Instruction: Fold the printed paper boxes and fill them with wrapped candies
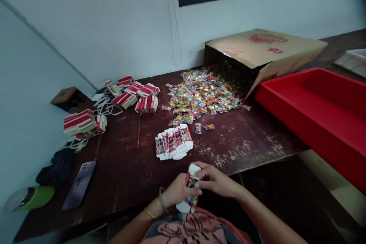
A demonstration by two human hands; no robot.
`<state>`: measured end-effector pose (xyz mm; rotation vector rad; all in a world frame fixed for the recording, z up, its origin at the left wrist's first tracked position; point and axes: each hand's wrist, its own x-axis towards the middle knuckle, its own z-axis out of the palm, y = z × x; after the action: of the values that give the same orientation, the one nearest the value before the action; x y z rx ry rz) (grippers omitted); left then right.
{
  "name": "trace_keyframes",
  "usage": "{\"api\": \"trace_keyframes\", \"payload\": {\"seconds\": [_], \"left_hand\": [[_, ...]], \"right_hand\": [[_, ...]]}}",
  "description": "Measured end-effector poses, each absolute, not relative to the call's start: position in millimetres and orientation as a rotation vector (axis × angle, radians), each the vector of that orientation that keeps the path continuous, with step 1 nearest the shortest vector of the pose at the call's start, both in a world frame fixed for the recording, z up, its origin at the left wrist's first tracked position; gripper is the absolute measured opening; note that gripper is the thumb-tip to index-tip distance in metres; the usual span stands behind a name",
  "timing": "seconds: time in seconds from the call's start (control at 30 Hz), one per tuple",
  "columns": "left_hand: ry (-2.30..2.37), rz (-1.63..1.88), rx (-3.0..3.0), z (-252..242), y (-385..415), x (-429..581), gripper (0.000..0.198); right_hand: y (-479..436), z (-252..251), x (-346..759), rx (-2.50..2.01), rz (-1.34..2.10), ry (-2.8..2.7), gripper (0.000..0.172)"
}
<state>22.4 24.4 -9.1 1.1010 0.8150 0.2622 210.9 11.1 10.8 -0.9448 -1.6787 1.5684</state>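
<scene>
Just past the table's front edge, a small printed carton [192,183] with white end flaps is held between both hands. My left hand [183,190], with bangles on its wrist, is closed around the carton's left side. The fingers of my right hand [211,179] pinch it near the upper white flap. Beyond the hands lies a fanned stack of flat printed cartons [174,143]. Two wrapped candy packets [209,126] rest behind that stack, in front of a large heap of colourful wrapped candies [203,93].
A cardboard box [265,45] lies on its side behind the candies. A deep red tray [314,110] stands at right. Bundles of red-striped cartons [126,100] with white straps are at left, near a phone [80,185] and a green-bodied container [41,197].
</scene>
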Motion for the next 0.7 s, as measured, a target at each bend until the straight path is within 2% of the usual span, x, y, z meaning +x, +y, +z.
{"api": "trace_keyframes", "payload": {"seconds": [0.17,0.27,0.47,0.53,0.6,0.7], "left_hand": [[1.049,0.568,1.161,-24,8,26,0.034],[1.078,0.749,1.158,-22,-1,22,0.036],[1.009,0.575,1.446,-20,-5,2,0.021],[1.009,0.536,1.539,-17,-5,-3,0.017],[1.047,0.535,1.538,-14,-5,-6,0.023],[1.075,0.583,1.306,-11,-6,-5,0.021]], "right_hand": [[-9,5,193,-1.169,1.431,-1.378,0.017],[-23,-7,183,-1.17,1.51,-1.109,0.029],[-34,-25,189,-1.083,1.981,-0.563,0.032],[-32,-21,195,-1.067,2.063,-0.586,0.031],[-28,-15,198,-1.045,2.078,-0.716,0.03],[-22,-9,196,-1.017,2.051,-0.876,0.032]]}}
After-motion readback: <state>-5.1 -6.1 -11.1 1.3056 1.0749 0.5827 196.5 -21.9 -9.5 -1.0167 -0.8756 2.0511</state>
